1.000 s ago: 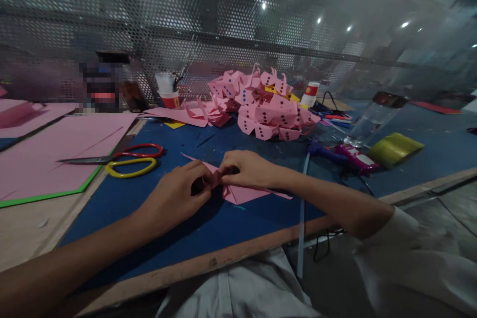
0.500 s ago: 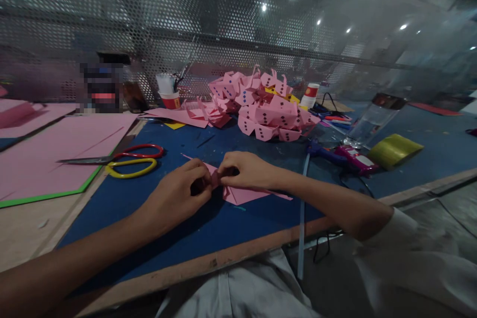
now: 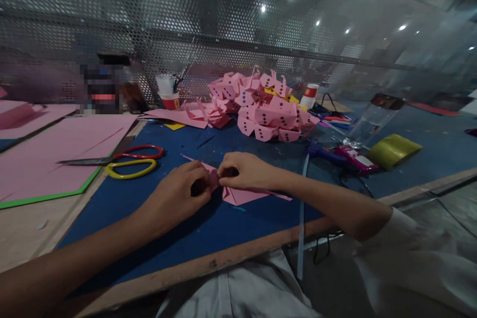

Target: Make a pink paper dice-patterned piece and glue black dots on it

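Pink folded paper [image 3: 242, 196] lies on the blue table top [image 3: 179, 243], between and under two hands. On the left, scissors [image 3: 111, 161] with one red loop and one yellow loop rest partly on a big pink sheet [image 3: 44, 151]. Next, the left hand [image 3: 182, 188] is curled, with its fingertips pinching the paper. Right beside it, the right hand [image 3: 246, 171] pinches the same paper. Behind that hand sits a heap of pink paper shapes [image 3: 268, 115]. Farther right are a glue gun [image 3: 356, 158] and a yellow roll [image 3: 395, 151].
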Action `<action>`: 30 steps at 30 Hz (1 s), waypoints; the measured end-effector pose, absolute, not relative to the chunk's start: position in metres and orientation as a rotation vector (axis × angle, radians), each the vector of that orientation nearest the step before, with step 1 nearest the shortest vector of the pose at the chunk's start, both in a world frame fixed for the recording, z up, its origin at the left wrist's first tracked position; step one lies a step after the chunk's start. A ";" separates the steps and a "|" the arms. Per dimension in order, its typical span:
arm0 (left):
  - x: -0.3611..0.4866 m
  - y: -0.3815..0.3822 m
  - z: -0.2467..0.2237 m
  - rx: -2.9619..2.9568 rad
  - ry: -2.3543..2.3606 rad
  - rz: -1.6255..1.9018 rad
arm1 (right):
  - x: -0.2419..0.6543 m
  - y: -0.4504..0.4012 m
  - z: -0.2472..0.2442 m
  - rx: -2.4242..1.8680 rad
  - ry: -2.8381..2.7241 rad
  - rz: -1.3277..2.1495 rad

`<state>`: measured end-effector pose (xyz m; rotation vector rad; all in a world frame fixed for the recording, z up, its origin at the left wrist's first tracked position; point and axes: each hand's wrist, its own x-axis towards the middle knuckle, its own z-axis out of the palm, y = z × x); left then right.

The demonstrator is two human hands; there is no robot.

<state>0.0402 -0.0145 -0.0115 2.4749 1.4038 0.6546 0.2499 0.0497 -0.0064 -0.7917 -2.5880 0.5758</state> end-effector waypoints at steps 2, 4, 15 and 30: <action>0.040 -0.015 -0.012 2.475 1.413 0.651 | 0.249 0.050 -0.007 -0.801 -2.589 0.566; 0.040 -0.015 -0.012 2.484 1.421 0.660 | 0.249 0.049 -0.007 -0.820 -2.586 0.563; 0.040 -0.014 -0.013 2.498 1.421 0.646 | 0.248 0.047 -0.006 -0.842 -2.573 0.566; 0.040 -0.015 -0.013 2.540 1.439 0.647 | 0.248 0.045 -0.008 -0.838 -2.560 0.553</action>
